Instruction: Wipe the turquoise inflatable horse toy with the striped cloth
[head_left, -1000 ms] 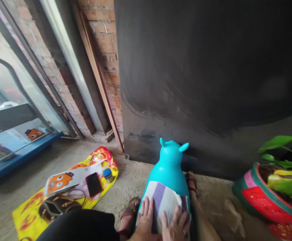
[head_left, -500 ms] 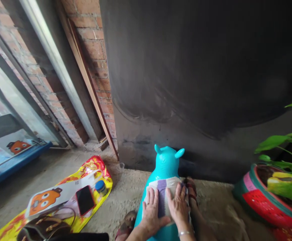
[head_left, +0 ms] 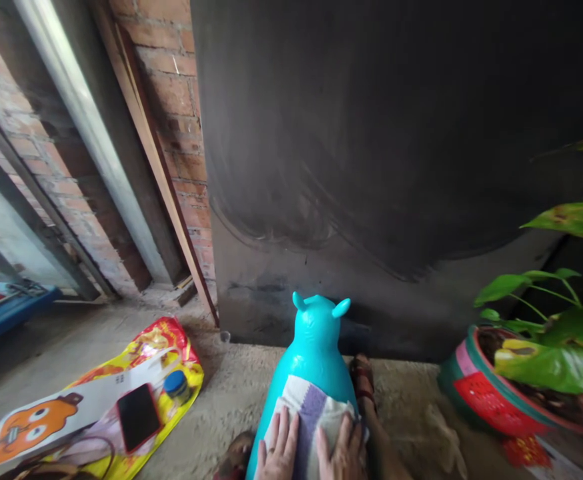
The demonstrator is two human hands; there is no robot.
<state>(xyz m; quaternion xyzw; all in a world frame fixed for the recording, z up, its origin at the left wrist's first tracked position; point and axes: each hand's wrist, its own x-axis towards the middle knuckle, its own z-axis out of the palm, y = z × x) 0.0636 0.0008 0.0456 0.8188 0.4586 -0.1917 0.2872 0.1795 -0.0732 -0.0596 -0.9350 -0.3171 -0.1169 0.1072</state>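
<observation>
both hands, left hand (head_left: 277, 448) and right hand (head_left: 340, 455), are bare, no sleeves visible; brown strapped sandals (head_left: 363, 375) on the feet (partly hidden)

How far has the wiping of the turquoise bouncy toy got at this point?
Done: nothing can be confirmed; no wiped patch stands out on the turquoise toy. In hand: the left hand and right hand press a striped cloth flat on its back. Left, apparently: the head and ears, which the cloth does not cover.

We can read no text here: small dark marks on the white card with the orange cartoon face (head_left: 56, 417) are too blurred for us to make out.
</observation>
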